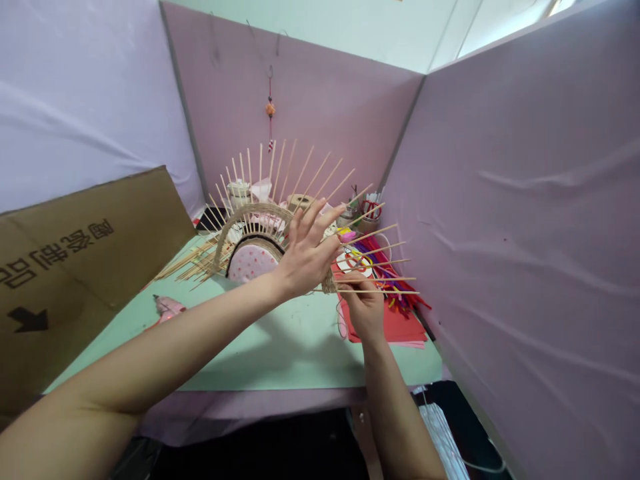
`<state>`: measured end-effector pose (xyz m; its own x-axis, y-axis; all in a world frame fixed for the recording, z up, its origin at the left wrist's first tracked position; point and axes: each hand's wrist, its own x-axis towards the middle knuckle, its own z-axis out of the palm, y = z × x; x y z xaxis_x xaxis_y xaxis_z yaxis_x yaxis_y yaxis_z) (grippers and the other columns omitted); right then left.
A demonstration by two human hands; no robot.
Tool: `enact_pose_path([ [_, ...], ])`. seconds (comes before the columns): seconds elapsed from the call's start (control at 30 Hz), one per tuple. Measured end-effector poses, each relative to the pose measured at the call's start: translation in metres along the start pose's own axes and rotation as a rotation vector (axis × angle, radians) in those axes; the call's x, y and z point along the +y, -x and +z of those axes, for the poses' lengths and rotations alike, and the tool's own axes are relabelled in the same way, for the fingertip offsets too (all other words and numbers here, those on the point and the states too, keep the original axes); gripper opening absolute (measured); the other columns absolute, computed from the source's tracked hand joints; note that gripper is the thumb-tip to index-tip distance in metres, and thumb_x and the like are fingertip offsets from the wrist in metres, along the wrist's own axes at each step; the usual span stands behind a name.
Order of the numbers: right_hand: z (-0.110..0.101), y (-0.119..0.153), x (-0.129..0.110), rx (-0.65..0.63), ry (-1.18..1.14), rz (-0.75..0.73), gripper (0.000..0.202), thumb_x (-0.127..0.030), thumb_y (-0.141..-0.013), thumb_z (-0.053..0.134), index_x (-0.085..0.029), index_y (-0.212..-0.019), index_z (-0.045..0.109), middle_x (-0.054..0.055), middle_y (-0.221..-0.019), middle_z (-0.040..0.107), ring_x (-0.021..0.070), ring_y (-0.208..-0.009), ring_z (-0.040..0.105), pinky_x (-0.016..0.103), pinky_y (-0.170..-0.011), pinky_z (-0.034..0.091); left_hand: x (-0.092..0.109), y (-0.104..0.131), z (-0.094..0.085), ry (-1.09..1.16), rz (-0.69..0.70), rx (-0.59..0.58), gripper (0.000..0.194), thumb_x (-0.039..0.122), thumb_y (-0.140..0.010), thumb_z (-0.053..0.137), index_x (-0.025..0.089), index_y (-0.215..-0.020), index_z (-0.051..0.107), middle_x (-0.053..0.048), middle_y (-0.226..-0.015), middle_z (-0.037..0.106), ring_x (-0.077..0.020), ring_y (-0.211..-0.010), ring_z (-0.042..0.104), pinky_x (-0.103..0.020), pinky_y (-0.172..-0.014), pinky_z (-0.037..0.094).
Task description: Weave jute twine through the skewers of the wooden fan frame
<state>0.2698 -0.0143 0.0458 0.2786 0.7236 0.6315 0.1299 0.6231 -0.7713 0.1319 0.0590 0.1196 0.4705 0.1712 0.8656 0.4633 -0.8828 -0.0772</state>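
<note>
A fan-shaped frame of thin wooden sticks stands above the table, with a woven twine band [240,215] arching across the sticks. At its centre is a half-round pink dotted panel [251,261] with a dark rim. My left hand [310,250] lies over the right part of the frame, fingers spread against the sticks. Lower right, my right hand [364,303] pinches the frame's end, where the twine meets the lowest sticks. Its fingertips are partly hidden by the sticks.
A pink glue gun [169,308] lies on the green tabletop [240,363]. Loose sticks [187,261] are behind it, and a cardboard box [90,260] stands left. Red sheets [400,328] and coloured pipe cleaners [413,293] lie right, beside a pink partition [525,200].
</note>
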Motion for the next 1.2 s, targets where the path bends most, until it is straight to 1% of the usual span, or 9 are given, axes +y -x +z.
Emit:
enact_pose_path([
  [0.3, -0.009, 0.008, 0.011, -0.030, 0.094, -0.020, 0.009, -0.023, -0.078, 0.068, -0.025, -0.085, 0.073, 0.003, -0.084, 0.071, 0.0186, -0.084, 0.064, 0.034, -0.077, 0.051, 0.008, 0.007, 0.013, 0.038, -0.072, -0.104, 0.025, 0.030, -0.093, 0.042, 0.017, -0.082, 0.061, -0.010, -0.146, 0.041, -0.0253, -0.141, 0.020, -0.049, -0.115, 0.014],
  [0.57, -0.011, 0.032, 0.032, 0.078, 0.155, -0.033, 0.007, -0.028, -0.079, 0.067, -0.025, -0.081, 0.072, 0.004, -0.080, 0.070, 0.0196, -0.081, 0.063, 0.036, -0.077, 0.050, 0.015, 0.022, 0.022, 0.073, -0.188, -0.268, 0.022, 0.031, -0.091, 0.049, 0.018, -0.084, 0.064, -0.011, -0.139, 0.049, -0.0306, -0.135, 0.032, -0.054, -0.109, 0.023],
  [0.7, -0.009, 0.045, 0.043, 0.151, 0.117, 0.048, 0.007, -0.027, -0.079, 0.067, -0.023, -0.081, 0.072, 0.003, -0.079, 0.069, 0.0174, -0.077, 0.061, 0.033, -0.073, 0.050, 0.040, 0.048, 0.001, 0.207, -0.348, -0.091, 0.019, 0.026, -0.088, 0.055, 0.020, -0.105, 0.060, -0.013, -0.133, 0.053, -0.0273, -0.128, 0.040, -0.049, -0.105, 0.031],
  [0.8, -0.010, 0.051, 0.045, 0.147, 0.116, 0.072, 0.006, -0.026, -0.079, 0.068, -0.024, -0.082, 0.073, 0.003, -0.080, 0.069, 0.0166, -0.078, 0.061, 0.031, -0.074, 0.049, 0.076, 0.086, -0.017, 0.420, -0.576, 0.175, 0.012, 0.019, -0.084, 0.059, 0.021, -0.095, 0.057, -0.006, -0.100, 0.062, -0.0192, -0.100, 0.056, -0.038, -0.093, 0.042],
  [0.83, -0.010, 0.053, 0.044, 0.143, 0.119, 0.072, 0.006, -0.026, -0.079, 0.068, -0.024, -0.082, 0.073, 0.002, -0.080, 0.069, 0.0166, -0.078, 0.061, 0.031, -0.074, 0.049, 0.087, 0.098, -0.020, 0.538, -0.712, 0.175, 0.007, 0.020, -0.083, 0.060, 0.020, -0.089, 0.057, -0.004, -0.091, 0.061, -0.0175, -0.091, 0.056, -0.033, -0.086, 0.044],
  [0.93, -0.011, 0.055, 0.041, 0.127, 0.130, 0.096, 0.007, -0.028, -0.079, 0.068, -0.024, -0.081, 0.073, 0.003, -0.079, 0.069, 0.0171, -0.078, 0.061, 0.032, -0.074, 0.050, 0.110, 0.119, -0.017, 1.003, -1.273, -0.053, 0.012, 0.026, -0.078, 0.067, 0.017, -0.082, 0.059, -0.002, -0.078, 0.059, -0.0126, -0.073, 0.054, -0.025, -0.069, 0.045],
  [1.0, -0.013, 0.055, 0.039, 0.102, 0.137, 0.121, 0.008, -0.028, -0.079, 0.068, -0.024, -0.082, 0.074, 0.003, -0.081, 0.069, 0.0172, -0.078, 0.061, 0.033, -0.074, 0.050, 0.110, 0.118, -0.009, 1.286, -1.559, -0.052, 0.021, 0.029, -0.072, 0.073, 0.015, -0.084, 0.063, -0.002, -0.078, 0.061, -0.0100, -0.069, 0.055, -0.022, -0.066, 0.045],
  [1.1, -0.016, 0.056, 0.037, 0.074, 0.165, 0.130, 0.008, -0.028, -0.079, 0.068, -0.025, -0.084, 0.074, 0.002, -0.082, 0.070, 0.0173, -0.079, 0.062, 0.033, -0.076, 0.050, 0.101, 0.106, 0.003, 1.589, -1.751, 0.087, 0.026, 0.028, -0.066, 0.079, 0.012, -0.083, 0.066, -0.002, -0.079, 0.063, -0.0076, -0.069, 0.057, -0.018, -0.067, 0.046],
  [1.2, -0.020, 0.057, 0.034, 0.044, 0.209, 0.141, 0.009, -0.029, -0.079, 0.068, -0.025, -0.084, 0.074, 0.003, -0.083, 0.070, 0.0181, -0.080, 0.062, 0.035, -0.077, 0.051, 0.096, 0.097, 0.009, 1.735, -1.837, 0.110, 0.020, 0.023, -0.066, 0.079, 0.010, -0.075, 0.066, -0.002, -0.072, 0.063, -0.0066, -0.066, 0.057, -0.016, -0.063, 0.047],
])
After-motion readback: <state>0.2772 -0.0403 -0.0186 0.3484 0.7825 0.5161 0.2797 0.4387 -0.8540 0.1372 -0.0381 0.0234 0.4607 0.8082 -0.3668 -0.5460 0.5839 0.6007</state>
